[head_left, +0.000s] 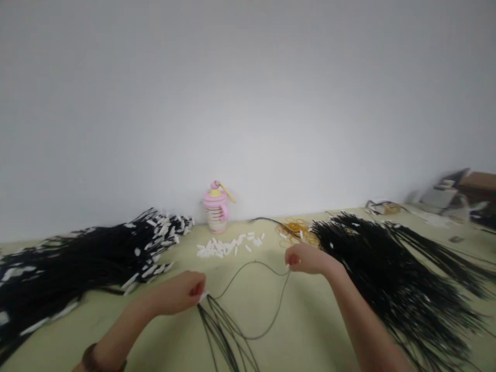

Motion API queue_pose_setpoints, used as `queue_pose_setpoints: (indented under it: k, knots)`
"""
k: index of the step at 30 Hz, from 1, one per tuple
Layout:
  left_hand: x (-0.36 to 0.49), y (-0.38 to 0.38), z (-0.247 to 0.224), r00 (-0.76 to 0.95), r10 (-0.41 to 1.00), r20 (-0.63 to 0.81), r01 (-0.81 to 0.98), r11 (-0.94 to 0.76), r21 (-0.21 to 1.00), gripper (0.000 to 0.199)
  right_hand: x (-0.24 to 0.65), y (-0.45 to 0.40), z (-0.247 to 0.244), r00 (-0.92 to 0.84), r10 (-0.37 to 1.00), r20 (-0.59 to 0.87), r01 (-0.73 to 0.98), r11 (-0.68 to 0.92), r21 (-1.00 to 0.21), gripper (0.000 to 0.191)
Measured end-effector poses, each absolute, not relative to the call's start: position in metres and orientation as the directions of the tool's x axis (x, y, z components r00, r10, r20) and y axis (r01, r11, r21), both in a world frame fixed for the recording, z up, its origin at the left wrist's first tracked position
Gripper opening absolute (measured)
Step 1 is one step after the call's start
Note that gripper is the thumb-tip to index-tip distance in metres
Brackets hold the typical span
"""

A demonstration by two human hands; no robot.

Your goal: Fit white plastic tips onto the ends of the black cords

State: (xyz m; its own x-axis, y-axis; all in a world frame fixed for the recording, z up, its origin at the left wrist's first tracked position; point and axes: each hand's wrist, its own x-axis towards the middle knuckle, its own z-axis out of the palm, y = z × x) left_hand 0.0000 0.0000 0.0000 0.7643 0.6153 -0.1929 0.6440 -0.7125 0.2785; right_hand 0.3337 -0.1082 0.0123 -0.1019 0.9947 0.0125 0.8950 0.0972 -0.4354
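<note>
A: Where are the cords in front of you?

B: Your dark cords (227,333) fan down from lower centre of the frame. Your left hand (184,291) has its grip pinched on a white piece (203,296) at their gathered end, probably so the loose lengths don't slide apart.

A: And the other side?

B: Your right hand (304,257), right of centre, has its fingertips pressed together on a thin cord (256,339) that loops between your hands. Holding it apart likely makes that strand easier to single out; you can't tell whether its very end is in the grip.

A: Why the spread on your bench (253,302)?

B: The small white pieces (220,249) lie scattered beyond your hands, near centre, seemingly for easy reach. Black bundles flank you: the left bundle (96,258) with white ends, the right bundle (372,274) beside yellow bands (296,228).
</note>
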Motion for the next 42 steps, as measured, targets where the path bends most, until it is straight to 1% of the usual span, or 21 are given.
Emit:
queue_pose_setpoints:
  k: [5,9,12,15,17,20,22,25,30,36,42]
  knots:
    - [0.003,0.001,-0.008,0.752,0.63,-0.192,0.651,-0.668,0.359,0.023,0.327,-0.108,0.018,-0.122,0.985,0.118,0.855,0.165,-0.493,0.007]
    - [0.007,0.0,-0.006,0.748,0.65,-0.131,0.636,-0.647,0.42,0.011,0.32,-0.108,0.02,-0.138,0.975,0.173,0.769,0.216,-0.602,0.009]
    - [0.013,-0.003,0.005,0.774,0.629,-0.066,0.561,-0.634,0.532,0.021,0.311,-0.107,0.024,-0.14,0.965,0.222,0.66,0.258,-0.705,0.013]
    - [0.019,-0.01,0.018,0.803,0.596,-0.027,0.46,-0.589,0.665,0.029,0.295,-0.108,0.03,-0.132,0.955,0.264,0.513,0.294,-0.806,0.025]
    - [0.022,-0.019,0.027,0.807,0.59,0.001,0.407,-0.557,0.724,0.033,0.282,-0.11,0.035,-0.129,0.951,0.282,0.422,0.31,-0.852,0.031]
    - [0.027,-0.036,0.04,0.783,0.62,0.051,0.333,-0.488,0.807,0.033,0.264,-0.115,0.041,-0.129,0.945,0.299,0.33,0.326,-0.886,0.029]
    - [0.029,-0.048,0.049,0.777,0.627,0.05,0.279,-0.415,0.866,0.031,0.254,-0.117,0.043,-0.133,0.938,0.32,0.261,0.344,-0.902,0.026]
    - [0.031,-0.062,0.058,0.796,0.605,0.028,0.229,-0.344,0.911,0.03,0.244,-0.119,0.043,-0.134,0.932,0.337,0.172,0.357,-0.918,0.025]
    - [0.031,-0.069,0.062,0.814,0.579,0.034,0.144,-0.259,0.955,0.028,0.235,-0.121,0.044,-0.152,0.939,0.308,0.151,0.33,-0.932,0.025]
    - [0.03,-0.069,0.06,0.83,0.558,-0.004,0.097,-0.137,0.986,0.026,0.233,-0.124,0.044,-0.129,0.929,0.348,0.196,0.368,-0.909,0.02]
    - [0.03,-0.067,0.057,0.852,0.523,-0.024,0.101,-0.119,0.988,0.024,0.229,-0.124,0.042,-0.119,0.93,0.349,0.247,0.368,-0.896,0.019]
